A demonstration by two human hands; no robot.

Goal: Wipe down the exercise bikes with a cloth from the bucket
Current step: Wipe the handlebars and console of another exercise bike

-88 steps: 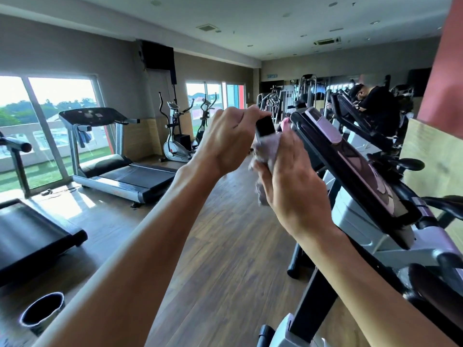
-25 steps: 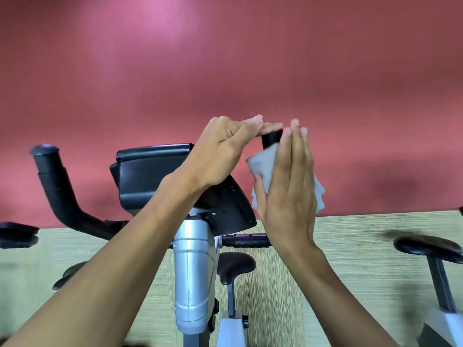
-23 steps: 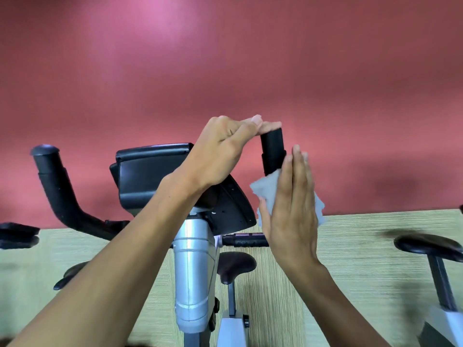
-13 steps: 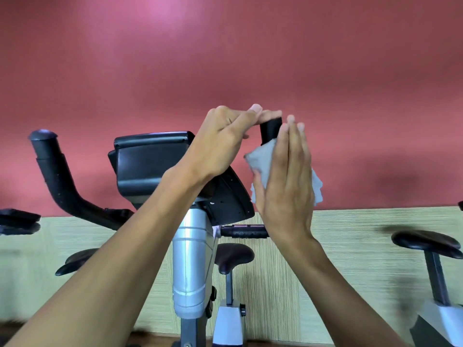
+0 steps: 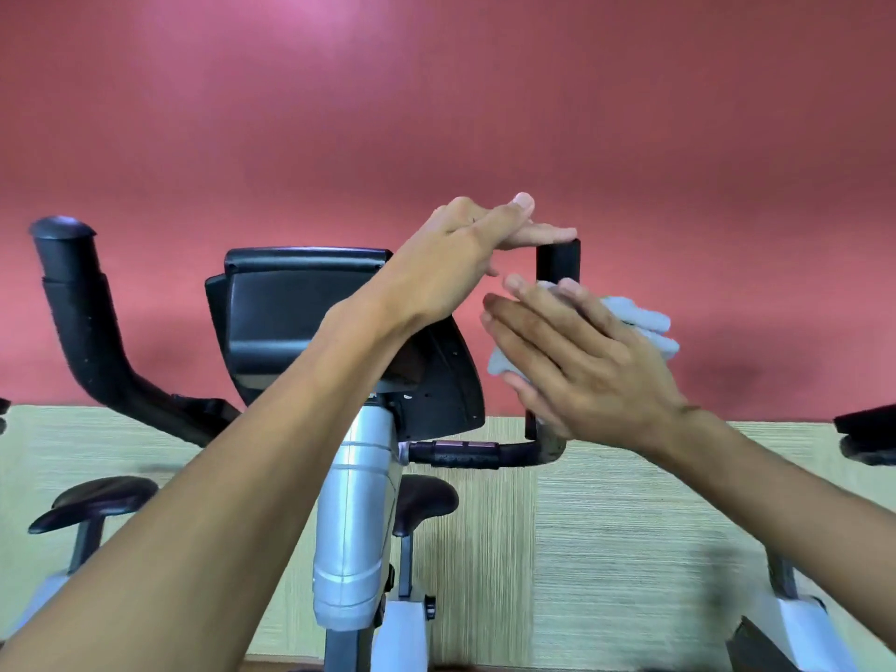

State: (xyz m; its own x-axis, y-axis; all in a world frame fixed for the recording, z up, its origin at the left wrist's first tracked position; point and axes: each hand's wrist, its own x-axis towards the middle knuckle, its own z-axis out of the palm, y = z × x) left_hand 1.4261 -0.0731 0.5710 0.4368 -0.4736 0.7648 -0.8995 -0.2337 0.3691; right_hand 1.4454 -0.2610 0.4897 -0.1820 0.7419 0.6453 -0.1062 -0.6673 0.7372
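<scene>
Here, a crumpled grey cloth (image 5: 645,327) is pressed by the right hand (image 5: 586,361), fingers straight and together, against the upright black handlebar grip (image 5: 557,264). The grip's top is touched by the left hand's (image 5: 456,264) extended fingertips (image 5: 557,233).

A dull red wall (image 5: 436,114) fills the upper view, above a band of pale woven-textured panelling (image 5: 630,526) (horizontally streaked).

1. Soft, even light falls on the red wall (image 5: 485,114), brightest in a pale patch near its top.
2. My right hand (image 5: 582,361) casts a dim shadow on the wall beside it.
3. Straight lines bow toward the edges; focus is slightly soft.
</scene>
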